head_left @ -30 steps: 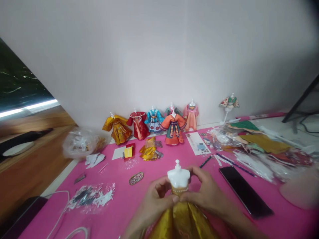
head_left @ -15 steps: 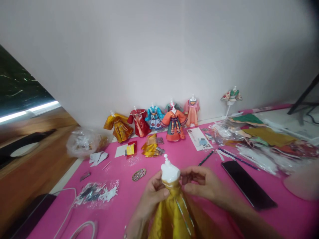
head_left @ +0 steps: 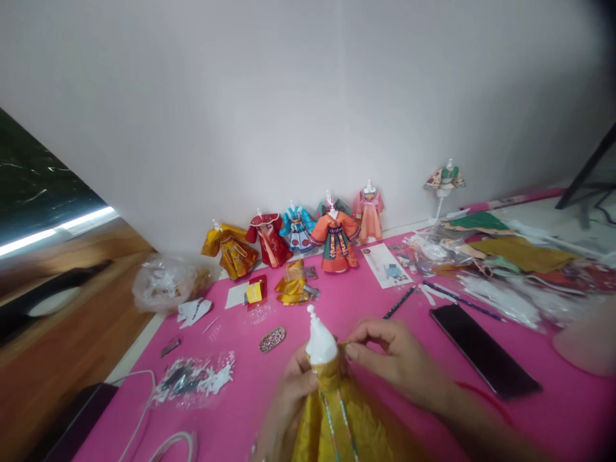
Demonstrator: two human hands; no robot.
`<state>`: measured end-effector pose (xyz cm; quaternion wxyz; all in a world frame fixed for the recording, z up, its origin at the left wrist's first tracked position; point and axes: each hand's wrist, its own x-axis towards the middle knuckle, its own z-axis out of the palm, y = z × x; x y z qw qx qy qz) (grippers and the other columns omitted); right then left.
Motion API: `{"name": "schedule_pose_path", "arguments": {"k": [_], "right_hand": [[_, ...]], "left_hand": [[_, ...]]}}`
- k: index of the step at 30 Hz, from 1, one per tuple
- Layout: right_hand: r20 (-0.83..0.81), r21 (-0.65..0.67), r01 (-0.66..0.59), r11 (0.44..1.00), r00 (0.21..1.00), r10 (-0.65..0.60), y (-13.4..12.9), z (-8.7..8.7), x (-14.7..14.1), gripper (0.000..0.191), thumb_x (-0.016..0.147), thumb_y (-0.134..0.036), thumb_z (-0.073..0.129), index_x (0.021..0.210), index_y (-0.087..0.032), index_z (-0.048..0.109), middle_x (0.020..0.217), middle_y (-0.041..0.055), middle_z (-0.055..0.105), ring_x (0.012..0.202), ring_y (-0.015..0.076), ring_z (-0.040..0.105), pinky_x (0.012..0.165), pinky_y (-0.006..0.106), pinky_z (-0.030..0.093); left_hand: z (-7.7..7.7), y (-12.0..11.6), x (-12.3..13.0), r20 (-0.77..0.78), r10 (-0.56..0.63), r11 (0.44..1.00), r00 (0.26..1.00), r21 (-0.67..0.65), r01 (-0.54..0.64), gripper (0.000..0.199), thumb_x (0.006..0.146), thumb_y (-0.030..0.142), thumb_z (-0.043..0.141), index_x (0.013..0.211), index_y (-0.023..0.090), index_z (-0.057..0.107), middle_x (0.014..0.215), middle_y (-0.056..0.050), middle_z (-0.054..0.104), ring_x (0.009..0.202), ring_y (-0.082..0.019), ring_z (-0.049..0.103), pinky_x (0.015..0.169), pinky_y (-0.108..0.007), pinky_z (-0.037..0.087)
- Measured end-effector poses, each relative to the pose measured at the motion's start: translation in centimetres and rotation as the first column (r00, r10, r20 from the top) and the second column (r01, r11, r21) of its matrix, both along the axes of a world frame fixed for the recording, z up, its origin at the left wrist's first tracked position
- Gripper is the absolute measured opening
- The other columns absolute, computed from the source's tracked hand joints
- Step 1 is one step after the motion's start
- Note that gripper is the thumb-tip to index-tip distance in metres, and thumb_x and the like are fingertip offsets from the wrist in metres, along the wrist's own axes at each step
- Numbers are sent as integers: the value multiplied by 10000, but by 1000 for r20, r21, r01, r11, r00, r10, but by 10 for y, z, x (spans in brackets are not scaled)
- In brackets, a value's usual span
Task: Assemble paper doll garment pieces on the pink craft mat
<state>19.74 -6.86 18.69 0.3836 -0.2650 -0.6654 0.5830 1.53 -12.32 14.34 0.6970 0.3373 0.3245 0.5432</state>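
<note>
A small white mannequin bust (head_left: pixel 319 340) stands near the front of the pink table mat (head_left: pixel 337 301), wearing a shiny gold paper skirt (head_left: pixel 339 423). My left hand (head_left: pixel 291 391) grips the skirt's waist just under the bust, from the left. My right hand (head_left: pixel 394 359) pinches the waistband from the right, fingers curled, thumb against the gold band. The bust is turned side-on to me.
A row of dressed miniature mannequins (head_left: pixel 332 237) lines the wall, another on a tall stand (head_left: pixel 445 179). A black phone (head_left: pixel 484 350), pencils (head_left: pixel 399 301), a leaflet (head_left: pixel 387 266), gold scraps (head_left: pixel 293 289), plastic bags (head_left: pixel 197 378) and piled coloured paper (head_left: pixel 520 263) lie around.
The bust has turned from facing me to side-on. My right hand shifted up to pinch the waistband at the right. The view rose slightly.
</note>
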Motion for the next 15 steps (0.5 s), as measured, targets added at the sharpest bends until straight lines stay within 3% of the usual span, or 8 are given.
{"name": "schedule_pose_path", "arguments": {"k": [3,6,11,15], "right_hand": [[-2,37,1,999,1000,-1,-2,2,0,163,867,-194,584,720,-188,652,705,-13,706,682,126,658,672,226,503],[1,173,41,984,999,-42,-4,3,0,175,865,-157,587,704,-191,645,701,-13,700,678,119,647,672,227,489],[12,387,86,918,995,-98,-7,-2,2,175,866,-117,599,729,-192,677,713,-5,687,686,121,636,659,244,466],[11,487,118,865,990,-141,-9,-8,3,139,843,-96,622,744,-187,658,706,-8,647,686,127,605,658,261,446]], "left_hand": [[-5,-1,2,26,-10,1000,1000,16,10,724,540,474,891,1149,147,679,875,-104,721,857,-303,695,804,-393,522],[-9,-1,4,54,-4,1000,999,29,2,678,533,479,884,1099,156,696,858,-95,717,862,-308,692,812,-397,521],[-8,-3,3,46,-38,999,998,16,37,558,566,458,871,998,134,726,865,-110,722,870,-315,698,838,-407,523],[-1,-4,5,23,15,1000,1000,-14,-14,579,588,441,882,1066,163,713,927,-101,739,890,-311,710,860,-396,526]]}}
